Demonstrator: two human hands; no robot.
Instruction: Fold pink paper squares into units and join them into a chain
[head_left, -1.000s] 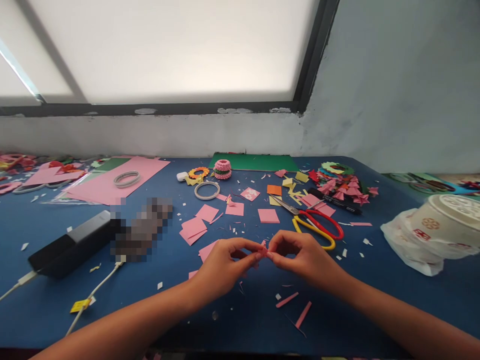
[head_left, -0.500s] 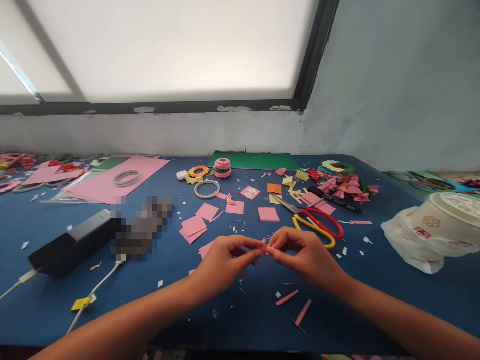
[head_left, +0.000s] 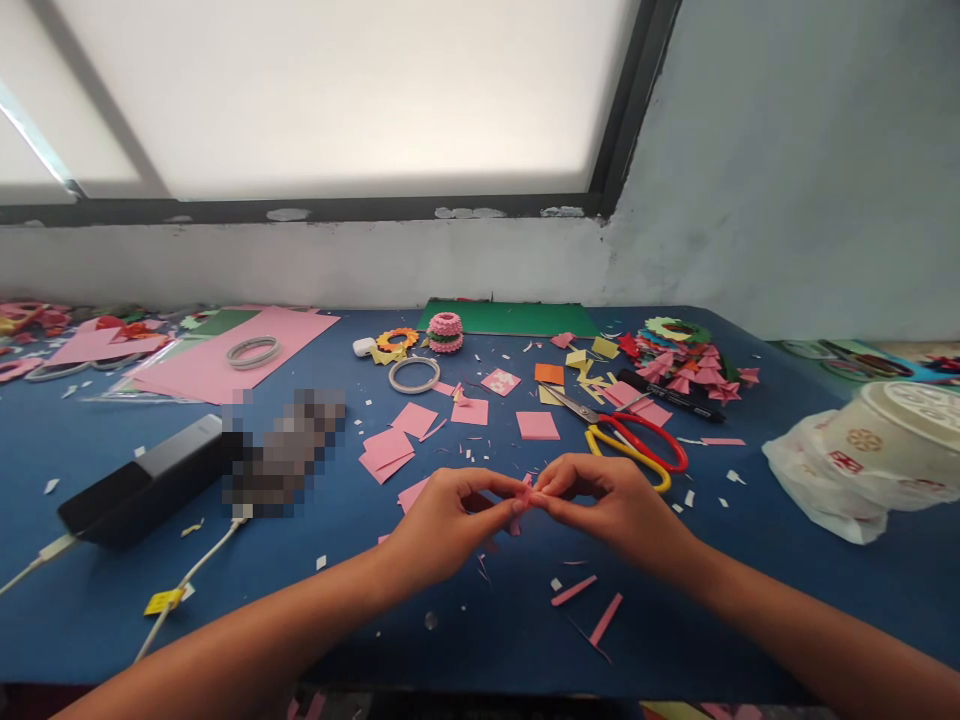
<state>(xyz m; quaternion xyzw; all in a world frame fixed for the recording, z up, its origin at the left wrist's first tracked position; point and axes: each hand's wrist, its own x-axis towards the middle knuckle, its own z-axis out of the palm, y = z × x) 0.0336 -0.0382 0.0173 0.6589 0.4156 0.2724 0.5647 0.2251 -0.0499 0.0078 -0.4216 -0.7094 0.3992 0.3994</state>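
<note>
Between the pinched fingertips of both hands is a small folded piece of pink paper (head_left: 515, 522), partly hidden by the fingers. My left hand (head_left: 457, 515) grips it from the left and my right hand (head_left: 600, 495) from the right, fingertips almost touching. Just beyond the right hand lie scissors (head_left: 645, 445) with one red and one yellow handle. Pink paper squares (head_left: 538, 426) are spread on the blue table past the hands, some stacked near the left hand. Nearer to me lie two thin pink paper strips (head_left: 606, 619).
A roll of tape (head_left: 414, 375) and stacked pink scalloped rings (head_left: 445, 332) stand farther back. Folded paper pieces (head_left: 697, 365) and a black marker (head_left: 671, 395) lie back right. A bagged paper tub (head_left: 885, 450) stands right; a black power bank (head_left: 150, 480) with a cable lies left.
My fingertips have shifted slightly on the pink paper, and more of it shows above and below them. Both hands stay in nearly the same place.
</note>
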